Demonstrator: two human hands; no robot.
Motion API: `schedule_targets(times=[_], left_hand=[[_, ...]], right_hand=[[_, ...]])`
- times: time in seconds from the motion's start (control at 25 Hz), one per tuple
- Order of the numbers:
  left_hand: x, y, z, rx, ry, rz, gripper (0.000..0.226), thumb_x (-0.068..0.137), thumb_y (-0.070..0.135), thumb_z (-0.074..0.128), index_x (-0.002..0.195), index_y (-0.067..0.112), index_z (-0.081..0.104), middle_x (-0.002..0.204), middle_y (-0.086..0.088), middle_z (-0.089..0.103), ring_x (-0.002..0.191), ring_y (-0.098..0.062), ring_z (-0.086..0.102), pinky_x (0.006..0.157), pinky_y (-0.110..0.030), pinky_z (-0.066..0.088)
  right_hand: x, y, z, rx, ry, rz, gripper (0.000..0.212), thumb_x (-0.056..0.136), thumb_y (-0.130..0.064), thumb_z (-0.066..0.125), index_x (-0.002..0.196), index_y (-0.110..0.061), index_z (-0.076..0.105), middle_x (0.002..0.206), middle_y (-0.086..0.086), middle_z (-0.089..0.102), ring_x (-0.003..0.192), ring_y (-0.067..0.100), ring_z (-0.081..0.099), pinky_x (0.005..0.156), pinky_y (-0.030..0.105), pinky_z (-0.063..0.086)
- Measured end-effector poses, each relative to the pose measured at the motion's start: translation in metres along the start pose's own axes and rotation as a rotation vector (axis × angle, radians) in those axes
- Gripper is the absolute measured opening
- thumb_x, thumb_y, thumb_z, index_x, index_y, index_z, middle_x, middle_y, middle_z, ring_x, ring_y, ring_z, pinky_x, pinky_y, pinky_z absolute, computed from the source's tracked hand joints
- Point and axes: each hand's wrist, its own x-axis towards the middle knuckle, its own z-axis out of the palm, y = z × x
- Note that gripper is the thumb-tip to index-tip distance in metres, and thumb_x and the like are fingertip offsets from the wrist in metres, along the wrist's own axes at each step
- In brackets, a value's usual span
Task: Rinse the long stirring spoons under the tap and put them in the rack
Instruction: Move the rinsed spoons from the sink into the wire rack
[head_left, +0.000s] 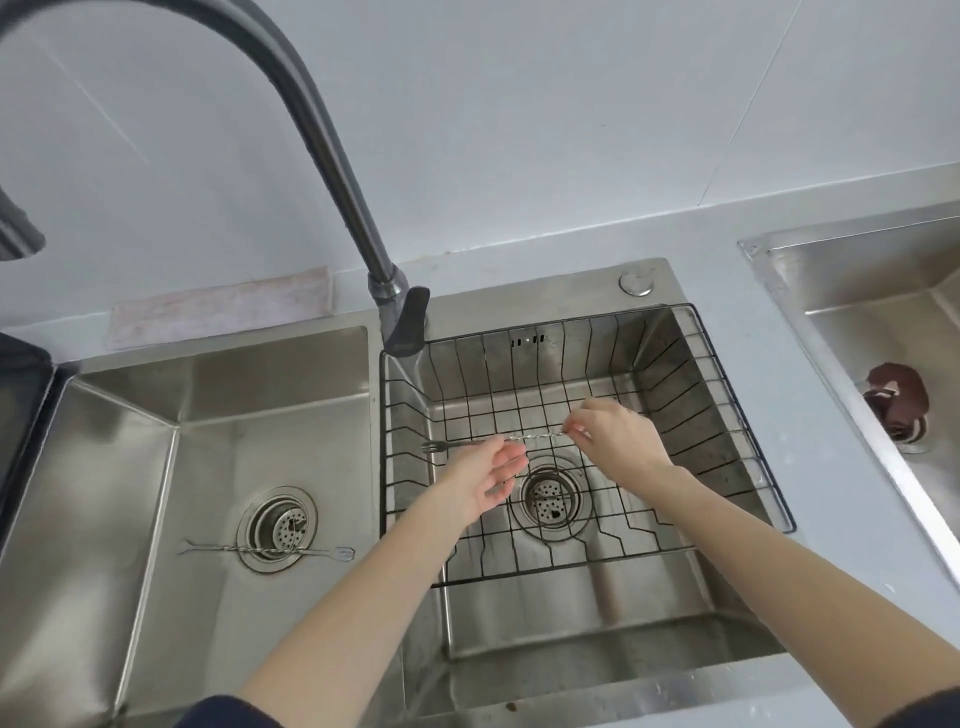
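spoon in hand: right hand (618, 436) pinches one spoon (467, 444) level over the rack (727, 395)
left hand (488, 478): open, holding nothing, just under it
left to do: second spoon (260, 550) lies in the left sink (130, 467), looks unrinsed

A kitchen; steel double sink (218, 415), tall tap (332, 156), tiled wall (519, 104).

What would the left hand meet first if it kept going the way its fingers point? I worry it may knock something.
Probably the right hand, just beyond the left hand; depth is unclear.
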Motion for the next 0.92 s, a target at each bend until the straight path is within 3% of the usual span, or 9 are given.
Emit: schedule_targets(times=[0.36,0.56,0.72,0.8,0.92], left_hand=[[0.036,-0.001,-0.003,-0.002,0.059,-0.069,0.025,0.098,0.023,0.041,0.082,0.013,0.058,0.081,0.005,0.067,0.071,-0.007,0.063,0.055,-0.016,0.036],[0.044,-0.002,-0.005,0.096,0.12,-0.028,0.029,0.098,0.024,0.042,0.077,0.014,0.06,0.05,0.01,0.071,0.041,0.001,0.064,0.049,-0.015,0.033],[0.043,-0.003,-0.004,0.189,0.145,0.014,0.028,0.098,0.024,0.043,0.076,0.015,0.06,0.052,0.008,0.07,0.035,0.002,0.061,0.048,-0.015,0.033],[0.039,-0.003,-0.003,0.246,0.139,0.034,0.028,0.097,0.024,0.044,0.076,0.017,0.059,0.063,0.007,0.068,0.034,0.002,0.059,0.049,-0.015,0.033],[0.029,0.002,-0.002,0.345,0.122,0.065,0.023,0.097,0.023,0.044,0.078,0.018,0.058,0.073,0.006,0.065,0.049,-0.002,0.061,0.051,-0.015,0.036]], right_hand=[[0.021,0.007,0.016,-0.041,-0.077,-0.021,0.026,0.096,-0.025,0.045,0.111,-0.015,0.064,0.113,0.003,0.062,0.11,0.026,0.056,0.082,0.039,0.05],[0.021,0.008,0.019,-0.064,-0.079,-0.051,0.027,0.097,-0.025,0.044,0.114,-0.015,0.063,0.116,0.002,0.061,0.117,0.022,0.05,0.086,0.035,0.047],[0.02,0.006,0.02,-0.053,-0.077,-0.048,0.027,0.096,-0.023,0.044,0.112,-0.014,0.064,0.115,0.005,0.058,0.113,0.024,0.051,0.083,0.035,0.047],[0.02,0.004,0.018,-0.052,-0.079,-0.047,0.026,0.096,-0.022,0.045,0.113,-0.014,0.063,0.115,0.006,0.058,0.113,0.025,0.052,0.084,0.035,0.047],[0.017,0.001,0.014,-0.056,-0.068,-0.043,0.026,0.095,-0.023,0.047,0.114,-0.014,0.062,0.116,0.005,0.059,0.115,0.025,0.052,0.089,0.035,0.046]])
